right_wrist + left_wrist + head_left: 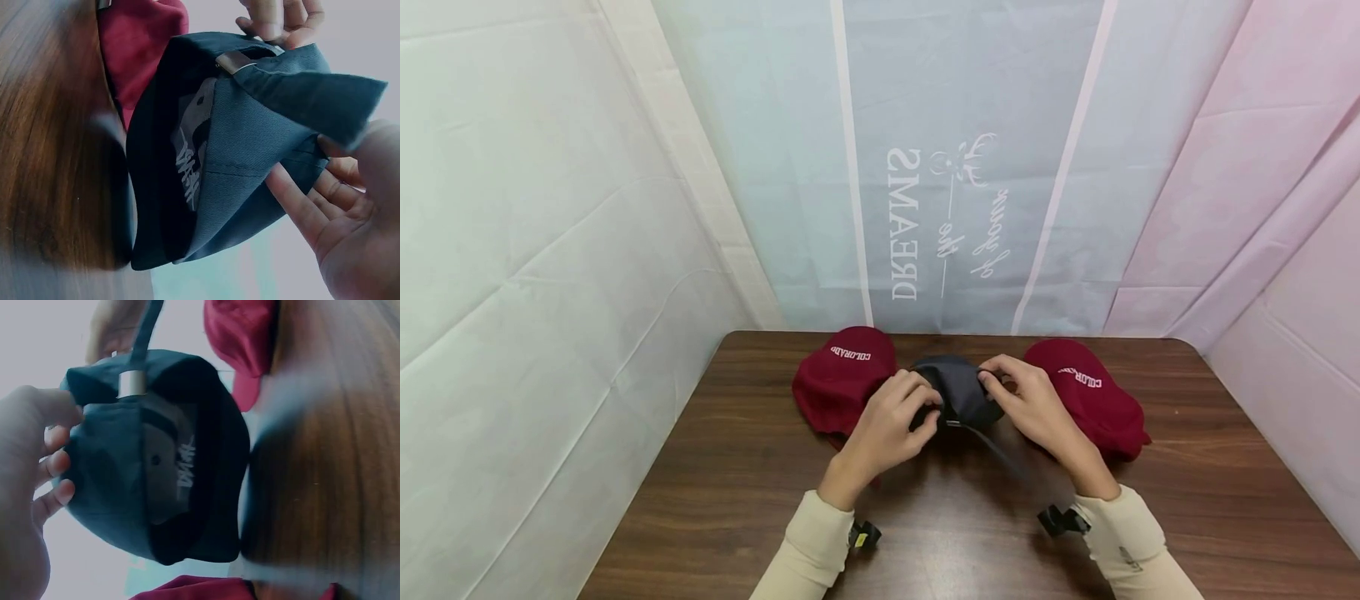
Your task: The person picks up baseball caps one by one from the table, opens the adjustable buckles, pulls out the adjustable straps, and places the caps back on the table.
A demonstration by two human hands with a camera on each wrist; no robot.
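Observation:
A dark cap (957,385) is held between both hands, its back strap with a metal buckle (132,383) turned toward the person and the strap's loose end (319,103) hanging free. My left hand (891,417) pinches the cap's left side with curled fingers. On the cap's other side, my right hand (1030,404) grips the fabric between thumb and fingers. Pale lettering shows on the lining inside the cap in both wrist views. One maroon cap (842,379) lies left of the dark cap, another maroon cap (1093,404) right of it, both lettered COLORADO.
The brown wooden table (722,500) reaches back to a light blue cloth backdrop (955,100) with mirrored lettering. White cloth walls (535,292) stand at the left, pinkish ones at the right. Black wrist-worn devices (865,535) sit by both cuffs.

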